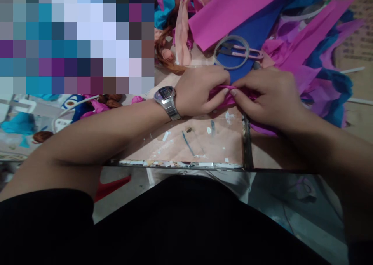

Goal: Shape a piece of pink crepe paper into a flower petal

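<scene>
My left hand (201,90), with a silver wristwatch (166,100) on its wrist, and my right hand (268,98) meet at the middle of a glass-topped table (186,164). Both pinch a folded strip of magenta crepe paper (223,96) between thumbs and fingertips. The fingertips of the two hands touch. More of the magenta paper trails under my right palm toward the right.
Just beyond the hands lie pink thread snips (241,51) inside a roll of clear tape (231,52) on blue paper (256,28). Magenta sheets (233,8), purple and blue scraps pile at the back and right. Paper roses (167,54) lie at the back left. Small scraps litter the glass.
</scene>
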`<state>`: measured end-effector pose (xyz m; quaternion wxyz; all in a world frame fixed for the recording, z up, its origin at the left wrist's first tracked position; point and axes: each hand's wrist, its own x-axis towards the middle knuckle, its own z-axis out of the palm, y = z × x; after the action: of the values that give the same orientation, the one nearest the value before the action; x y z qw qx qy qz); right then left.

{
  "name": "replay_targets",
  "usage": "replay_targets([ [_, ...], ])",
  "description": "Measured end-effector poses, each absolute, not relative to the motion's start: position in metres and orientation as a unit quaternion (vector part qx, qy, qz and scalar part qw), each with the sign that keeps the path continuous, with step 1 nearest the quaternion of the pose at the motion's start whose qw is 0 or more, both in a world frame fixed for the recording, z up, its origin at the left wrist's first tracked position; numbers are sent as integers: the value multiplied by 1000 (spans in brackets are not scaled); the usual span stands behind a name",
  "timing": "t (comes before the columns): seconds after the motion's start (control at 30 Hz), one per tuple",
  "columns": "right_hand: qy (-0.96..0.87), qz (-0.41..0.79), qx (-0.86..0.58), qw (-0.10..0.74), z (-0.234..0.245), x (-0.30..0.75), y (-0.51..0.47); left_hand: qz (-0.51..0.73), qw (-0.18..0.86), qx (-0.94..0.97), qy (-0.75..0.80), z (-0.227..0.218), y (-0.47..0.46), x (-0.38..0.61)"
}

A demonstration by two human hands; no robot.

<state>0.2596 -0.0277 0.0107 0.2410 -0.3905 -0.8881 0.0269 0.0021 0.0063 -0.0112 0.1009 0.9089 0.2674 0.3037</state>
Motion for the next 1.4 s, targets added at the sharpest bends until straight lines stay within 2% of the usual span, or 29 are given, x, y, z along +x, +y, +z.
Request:
replay_targets([
  [0.13,-891,40,-391,227,13,259,-27,300,111,908,272,-9,4,2],
  [0.33,-896,97,-411,136,18,256,-27,291,110,910,274,-10,4,1],
  [0.53,-904,80,-389,161,13,258,-25,269,114,913,285,-4,-1,3],
  [1.17,-901,103,-408,103,28,253,-30,234,105,935,244,-9,8,2],
  [1.4,-912,77,-383,126,25,254,-28,232,110,932,255,-8,5,3],
])
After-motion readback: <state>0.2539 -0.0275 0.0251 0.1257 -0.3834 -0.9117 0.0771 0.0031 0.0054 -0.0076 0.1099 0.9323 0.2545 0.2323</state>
